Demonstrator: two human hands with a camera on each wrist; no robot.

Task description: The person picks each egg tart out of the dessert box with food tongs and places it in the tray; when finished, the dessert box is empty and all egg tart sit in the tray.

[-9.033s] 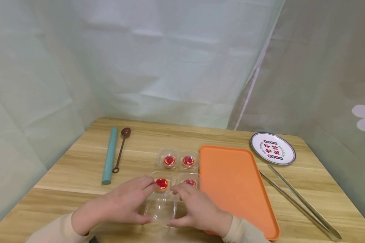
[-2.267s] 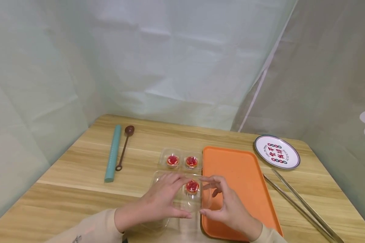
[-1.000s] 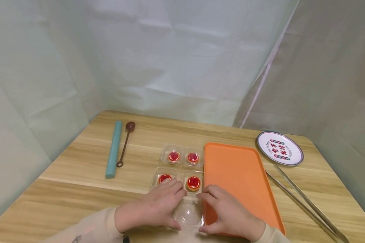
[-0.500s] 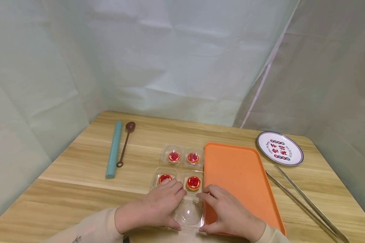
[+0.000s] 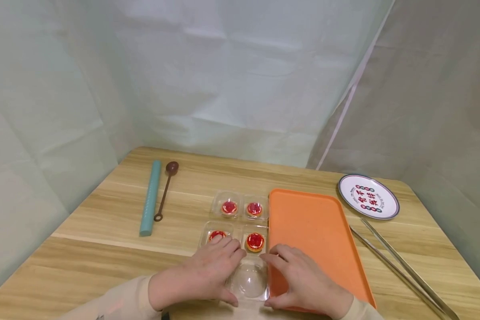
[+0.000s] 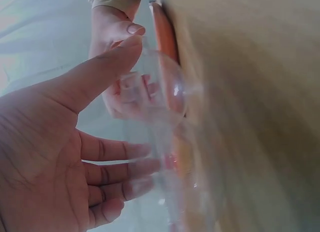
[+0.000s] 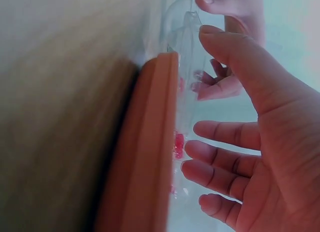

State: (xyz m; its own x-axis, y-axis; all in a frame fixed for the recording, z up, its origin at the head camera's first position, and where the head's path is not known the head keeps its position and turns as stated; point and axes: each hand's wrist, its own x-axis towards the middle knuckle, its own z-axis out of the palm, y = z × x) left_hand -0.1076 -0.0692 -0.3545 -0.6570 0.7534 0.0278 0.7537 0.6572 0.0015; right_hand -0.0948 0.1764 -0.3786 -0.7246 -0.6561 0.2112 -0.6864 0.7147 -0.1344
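A clear plastic box [image 5: 249,281] lies with its domed lid folded flat toward me, and a small red-topped tart [image 5: 255,242] sits in its base. My left hand [image 5: 200,273] holds the lid's left side, thumb at the near corner and fingers at the far one. Opposite it, my right hand [image 5: 304,280] grips the right side in the same way. In the left wrist view my left thumb meets the lid's rim [image 6: 170,86]. Part of a second tart [image 5: 217,235] in a box to the left is hidden by my left fingers.
Two more boxed tarts [image 5: 229,207] stand behind. An orange tray [image 5: 316,240] lies right alongside the boxes. Farther right are a round plate [image 5: 369,196] and metal tongs [image 5: 404,266]. A teal rod [image 5: 150,198] and a brown spoon [image 5: 166,191] lie at the left.
Since 2.3 s ago, both hands have lowered the right box's lid from above its tart to the table toward me. Over the last second, the hands have stayed almost still.
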